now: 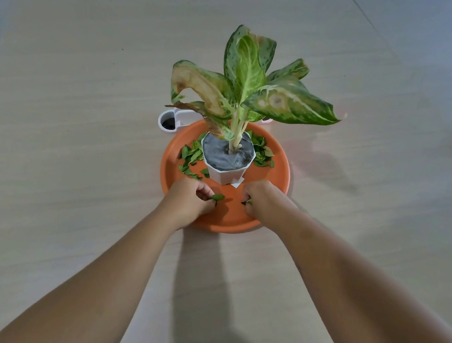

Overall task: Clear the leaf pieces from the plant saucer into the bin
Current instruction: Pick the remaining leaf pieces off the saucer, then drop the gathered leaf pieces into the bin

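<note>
- Plant saucer (221, 226): orange, round, on the table (72, 144); a white pot (223, 171) stands at its centre.
- Left hand (190, 198): at 7 o'clock of the pot, thumb and fingers pinched on one leaf piece (217, 197), whose long axis runs roughly from 3 to 9 o'clock.
- Right hand (261, 202): at 5 o'clock, fingers curled round small green scraps (248, 202), which are mostly hidden.
- Loose leaf pieces in the saucer: larger heap (190, 159) at 9 o'clock of the pot, nearer the left hand; second heap (262, 155) at 2 o'clock, nearer the right hand.
- White container (171, 121): just beyond the saucer rim at 11 o'clock, dark opening upward; likely the bin, though not certain.
- Obstruction: the pot and the drooping plant leaves (202, 91) stand between the hands and the container; a carry probably has to skirt the pot on the 9 o'clock side.
</note>
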`<state>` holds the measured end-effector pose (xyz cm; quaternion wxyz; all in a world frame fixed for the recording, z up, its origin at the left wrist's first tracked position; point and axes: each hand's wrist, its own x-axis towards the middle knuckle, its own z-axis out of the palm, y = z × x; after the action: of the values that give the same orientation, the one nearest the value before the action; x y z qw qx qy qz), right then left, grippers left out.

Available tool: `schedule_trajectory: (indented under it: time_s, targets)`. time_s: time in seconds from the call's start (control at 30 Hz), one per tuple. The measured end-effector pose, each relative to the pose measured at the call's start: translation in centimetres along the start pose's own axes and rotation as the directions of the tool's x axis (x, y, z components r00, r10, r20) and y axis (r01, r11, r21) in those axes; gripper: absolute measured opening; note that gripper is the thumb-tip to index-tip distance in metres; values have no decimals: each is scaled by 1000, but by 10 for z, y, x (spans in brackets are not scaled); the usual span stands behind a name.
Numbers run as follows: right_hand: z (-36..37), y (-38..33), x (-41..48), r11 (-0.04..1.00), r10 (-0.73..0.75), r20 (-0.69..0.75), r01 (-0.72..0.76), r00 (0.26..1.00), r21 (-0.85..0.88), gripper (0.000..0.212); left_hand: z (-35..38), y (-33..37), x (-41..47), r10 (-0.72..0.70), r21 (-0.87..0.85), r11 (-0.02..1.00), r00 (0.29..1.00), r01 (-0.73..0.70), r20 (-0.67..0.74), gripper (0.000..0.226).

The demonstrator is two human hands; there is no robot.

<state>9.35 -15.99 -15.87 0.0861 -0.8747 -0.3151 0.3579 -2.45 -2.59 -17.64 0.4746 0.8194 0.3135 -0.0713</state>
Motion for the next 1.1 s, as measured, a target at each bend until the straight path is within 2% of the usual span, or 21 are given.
schedule_trajectory:
  time_s: [0.1, 0.2, 0.27, 0.33, 0.47, 0.6, 0.7, 0.87, 1.1]
  targets:
    - [0, 6, -3, 999, 19, -95, -15, 995, 38, 27, 1, 3, -3, -7, -115, 993, 1000, 4, -23, 5]
    - [-2, 17, -13, 935, 88, -309, 29, 947, 355, 15, 2, 11, -8, -19, -259, 966, 999, 10, -33, 7]
    - [-4, 28, -25, 810, 181, -336, 54, 925, 584, 8, 9, 19, -13, -32, -341, 940, 999, 21, -27, 6]
    - [-6, 40, -38, 660, 270, -299, 50, 915, 750, 6, 20, 27, -18, -43, -414, 910, 999, 32, -18, 7]
    - [-1, 79, -71, 393, 327, -256, 115, 910, 912, 11, 55, 51, -31, -24, -500, 865, 998, 47, 53, 7]
    - [7, 129, -121, 169, 398, -237, 183, 886, 968, 8, 103, 84, -48, 35, -549, 834, 989, 51, 145, 8]
    - [11, 170, -164, 71, 445, -239, 233, 863, 970, 7, 144, 109, -62, 59, -562, 824, 977, 68, 205, 9]
    - [29, 251, -246, 23, 557, -254, 291, 791, 956, 12, 235, 152, -106, 78, -530, 841, 946, 107, 316, 9]
    - [82, 346, -348, -72, 700, -178, 316, 692, 946, 11, 356, 178, -176, 81, -457, 875, 883, 159, 463, 10]
